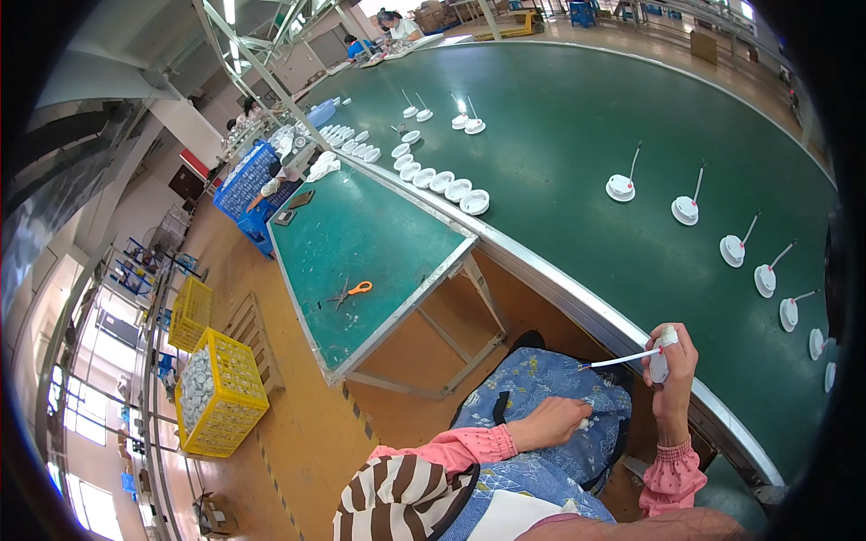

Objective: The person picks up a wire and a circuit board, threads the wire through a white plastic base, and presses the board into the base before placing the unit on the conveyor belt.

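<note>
My right hand (682, 368) is raised at the near edge of the green conveyor belt, its fingers closed round a white round lamp fitting (658, 366). From the fitting a white cable (617, 361) sticks out to the left, with thin coloured wire ends at its tip. Something whitish covers a fingertip of that hand. Lower down, over the blue patterned apron (532, 383), my left hand (550, 423) is closed. A small whitish bit shows at its fingertips, too small to name.
Several white fittings with upright cables (685, 210) stand along the belt (541, 117). White round cups (474, 202) line its near edge. Orange-handled scissors (354, 290) lie on a green side table (397, 239). Yellow crates (221, 392) stand on the floor at left; other people work far off.
</note>
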`<state>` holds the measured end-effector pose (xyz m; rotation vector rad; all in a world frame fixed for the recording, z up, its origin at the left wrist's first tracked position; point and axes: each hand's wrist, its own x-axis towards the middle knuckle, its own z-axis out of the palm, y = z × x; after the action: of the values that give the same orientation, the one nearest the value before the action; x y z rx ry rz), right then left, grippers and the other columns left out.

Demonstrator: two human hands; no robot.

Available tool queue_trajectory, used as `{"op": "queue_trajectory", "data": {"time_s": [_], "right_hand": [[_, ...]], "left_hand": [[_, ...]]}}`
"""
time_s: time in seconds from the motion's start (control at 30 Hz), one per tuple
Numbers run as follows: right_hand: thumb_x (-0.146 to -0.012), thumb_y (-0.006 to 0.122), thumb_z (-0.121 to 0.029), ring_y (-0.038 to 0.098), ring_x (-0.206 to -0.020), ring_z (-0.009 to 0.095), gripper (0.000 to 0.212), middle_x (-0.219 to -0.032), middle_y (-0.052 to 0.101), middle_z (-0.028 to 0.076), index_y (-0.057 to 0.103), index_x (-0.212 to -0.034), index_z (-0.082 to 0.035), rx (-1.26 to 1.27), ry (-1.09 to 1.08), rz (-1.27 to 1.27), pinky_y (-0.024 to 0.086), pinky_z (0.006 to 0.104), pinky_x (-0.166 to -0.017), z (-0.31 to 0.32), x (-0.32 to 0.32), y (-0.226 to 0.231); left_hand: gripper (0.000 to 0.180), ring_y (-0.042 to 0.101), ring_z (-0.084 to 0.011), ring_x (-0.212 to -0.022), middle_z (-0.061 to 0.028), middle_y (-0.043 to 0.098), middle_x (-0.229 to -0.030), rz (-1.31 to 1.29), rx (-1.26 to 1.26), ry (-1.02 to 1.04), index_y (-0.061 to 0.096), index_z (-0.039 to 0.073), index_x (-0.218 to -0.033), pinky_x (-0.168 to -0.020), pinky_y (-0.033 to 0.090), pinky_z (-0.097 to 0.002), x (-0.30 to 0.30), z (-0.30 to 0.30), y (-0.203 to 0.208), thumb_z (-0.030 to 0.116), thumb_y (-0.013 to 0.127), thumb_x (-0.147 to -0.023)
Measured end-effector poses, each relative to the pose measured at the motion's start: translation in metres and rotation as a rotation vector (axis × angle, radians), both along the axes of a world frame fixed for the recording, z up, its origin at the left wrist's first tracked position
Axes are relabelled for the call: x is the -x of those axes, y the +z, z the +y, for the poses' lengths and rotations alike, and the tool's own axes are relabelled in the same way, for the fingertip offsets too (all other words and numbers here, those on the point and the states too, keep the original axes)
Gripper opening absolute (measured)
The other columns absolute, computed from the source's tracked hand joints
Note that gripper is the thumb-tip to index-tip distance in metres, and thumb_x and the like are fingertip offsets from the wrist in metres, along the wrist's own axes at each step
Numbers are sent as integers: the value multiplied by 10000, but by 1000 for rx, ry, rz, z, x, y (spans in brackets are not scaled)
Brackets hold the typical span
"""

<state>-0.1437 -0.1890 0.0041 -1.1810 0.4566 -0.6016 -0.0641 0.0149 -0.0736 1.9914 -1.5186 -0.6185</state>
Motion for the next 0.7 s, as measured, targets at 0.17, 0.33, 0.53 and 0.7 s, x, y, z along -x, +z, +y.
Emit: {"op": "queue_trajectory", "data": {"time_s": [0.17, 0.33, 0.53, 0.7], "right_hand": [[-975, 551, -286, 551, -599, 67, 246, -800, 554, 38, 570, -958, -42, -22, 1, -11, 384, 187, -407, 1, 0, 0], [-975, 533, -298, 563, -604, 73, 231, -793, 558, 34, 566, -964, -69, 2, -2, 9, 380, 191, -401, 1, 0, -3], [-983, 537, -313, 564, -606, 76, 245, -806, 562, 33, 568, -970, -70, -6, 12, 17, 380, 192, -404, 1, 0, -6], [-982, 540, -315, 563, -610, 76, 244, -804, 561, 32, 567, -967, -73, -9, 17, 15, 378, 190, -405, 1, -1, -6]], "left_hand": [[118, 633, -441, -852, -192, 650, -925, -3, -6, -1, 610, 6, -943, -704, 493, -513, 1, 0, -1, 5, 565, -834], [120, 636, -441, -845, -195, 652, -920, -6, -7, 1, 619, 2, -940, -699, 495, -513, 1, 0, -1, 7, 565, -834], [106, 639, -442, -842, -200, 653, -910, -4, 6, 1, 613, -2, -924, -700, 498, -511, 1, 1, -2, 5, 565, -830], [104, 640, -443, -847, -203, 653, -913, 0, -17, 0, 605, -7, -926, -706, 502, -510, 0, 1, -5, 4, 563, -832]]}}
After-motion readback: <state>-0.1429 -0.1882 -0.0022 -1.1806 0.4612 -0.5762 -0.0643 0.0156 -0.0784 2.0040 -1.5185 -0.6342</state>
